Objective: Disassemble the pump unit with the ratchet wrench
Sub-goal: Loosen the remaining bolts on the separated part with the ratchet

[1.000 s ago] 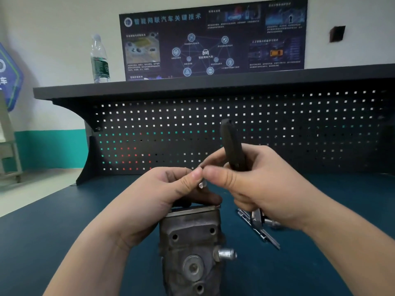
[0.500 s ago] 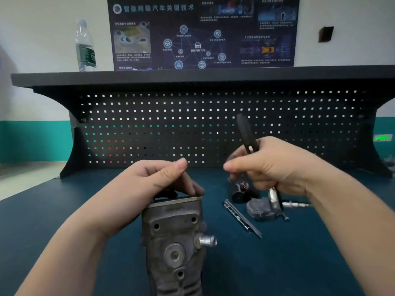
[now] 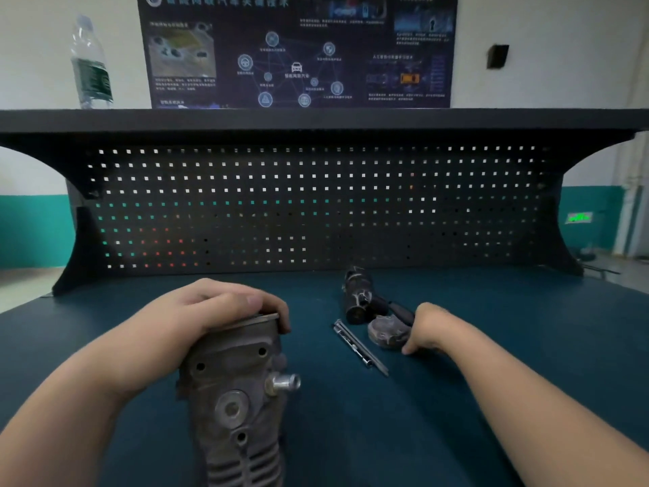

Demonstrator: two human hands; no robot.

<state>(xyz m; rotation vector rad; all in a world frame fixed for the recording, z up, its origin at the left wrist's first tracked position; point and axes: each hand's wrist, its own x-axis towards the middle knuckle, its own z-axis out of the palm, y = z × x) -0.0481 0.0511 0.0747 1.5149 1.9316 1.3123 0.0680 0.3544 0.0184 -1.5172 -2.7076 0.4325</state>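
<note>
1. Left hand (image 3: 214, 311) clamped over the top end of the pump (image 3: 235, 391), fingers curled round its rim; pump upright on the blue bench (image 3: 456, 398), close to the camera.
2. Right hand (image 3: 426, 328) low on the bench, fingers curled down beside a grey metal cap (image 3: 388, 333); whether gripping anything, cannot tell.
3. Dark wrench handle (image 3: 398, 311) lying just behind that hand, touching or nearly so.
4. Black cylinder (image 3: 356, 295) behind the cap; thin metal bar (image 3: 360, 346) between pump and cap.
5. Water bottle (image 3: 90, 65) on the shelf above the pegboard (image 3: 316, 205).
</note>
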